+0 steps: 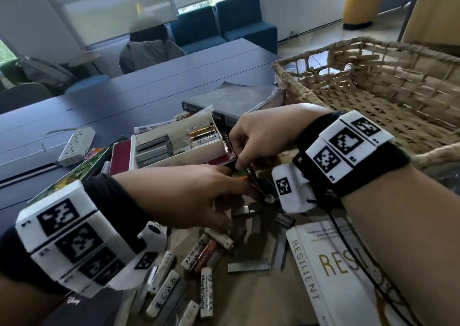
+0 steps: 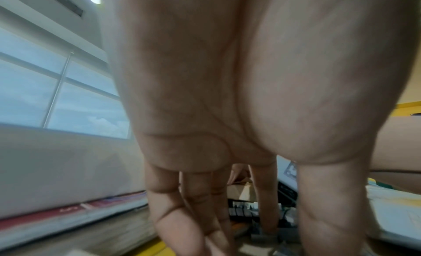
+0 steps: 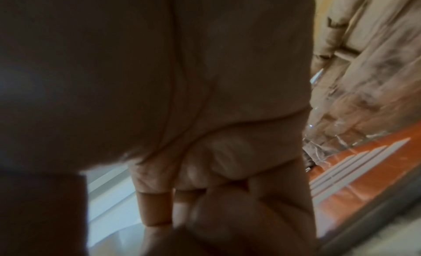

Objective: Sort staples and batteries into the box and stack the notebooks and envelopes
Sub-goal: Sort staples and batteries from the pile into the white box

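The white box (image 1: 211, 149) stands on a maroon notebook (image 1: 120, 159), with staple strips (image 1: 153, 149) in its left part and batteries (image 1: 202, 134) in its right. In front of it, loose batteries (image 1: 206, 251) and staple strips (image 1: 249, 267) lie on a brown envelope (image 1: 251, 301). My right hand (image 1: 240, 165) pinches a dark striped item (image 1: 256, 181) just before the box; I cannot tell whether it is a battery or a spiral binding. My left hand (image 1: 239, 189) reaches in below it, its fingers (image 2: 193, 215) stretched down onto the pile.
A white book (image 1: 331, 271) marked RESILIENT lies at the lower right. The big wicker basket (image 1: 298, 87) fills the right side. A grey book in plastic (image 1: 231, 102) sits behind the box, colourful notebooks (image 1: 74, 174) and a power strip (image 1: 77, 144) to its left. A person sits at the far table.
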`<state>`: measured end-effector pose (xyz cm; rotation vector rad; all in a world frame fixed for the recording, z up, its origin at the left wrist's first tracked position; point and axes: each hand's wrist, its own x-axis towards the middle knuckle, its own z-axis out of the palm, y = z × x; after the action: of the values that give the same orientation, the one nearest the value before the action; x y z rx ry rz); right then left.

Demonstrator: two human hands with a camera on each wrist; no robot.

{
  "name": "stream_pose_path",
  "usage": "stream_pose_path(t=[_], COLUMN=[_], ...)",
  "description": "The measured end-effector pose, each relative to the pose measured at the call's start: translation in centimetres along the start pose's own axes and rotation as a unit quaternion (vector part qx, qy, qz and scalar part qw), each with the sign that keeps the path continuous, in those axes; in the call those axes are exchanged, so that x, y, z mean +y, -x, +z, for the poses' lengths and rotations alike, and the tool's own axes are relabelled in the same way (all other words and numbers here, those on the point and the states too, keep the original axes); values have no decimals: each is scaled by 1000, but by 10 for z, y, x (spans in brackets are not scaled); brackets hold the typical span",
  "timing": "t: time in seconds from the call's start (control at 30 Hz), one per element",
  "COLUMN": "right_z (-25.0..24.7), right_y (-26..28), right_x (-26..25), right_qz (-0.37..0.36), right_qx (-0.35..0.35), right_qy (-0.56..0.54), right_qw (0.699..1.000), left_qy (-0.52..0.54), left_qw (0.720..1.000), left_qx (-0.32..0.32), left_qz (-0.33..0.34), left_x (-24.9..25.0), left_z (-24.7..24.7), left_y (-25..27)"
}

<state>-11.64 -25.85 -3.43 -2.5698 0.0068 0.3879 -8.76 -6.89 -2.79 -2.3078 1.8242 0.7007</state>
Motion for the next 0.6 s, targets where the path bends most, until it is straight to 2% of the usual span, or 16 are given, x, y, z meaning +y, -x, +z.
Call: stream_pose_path(t=[0.27, 0.43, 0.6], right_z=[0, -1, -1], right_y=[1, 0, -1], right_x=[-1, 0, 0], right_qz=[3, 5, 2], right_qx=[0, -7, -4], right_qy=[-5, -5, -3], right_qw=[1000, 1000, 1000], left_qy=[17, -9, 5], left_qw=[999, 1000, 998], left_qx=[27, 13, 70], left_qz=[7, -3, 1], left_x=[0, -6, -14], left_z=[1, 0, 0], left_y=[-5, -2, 2])
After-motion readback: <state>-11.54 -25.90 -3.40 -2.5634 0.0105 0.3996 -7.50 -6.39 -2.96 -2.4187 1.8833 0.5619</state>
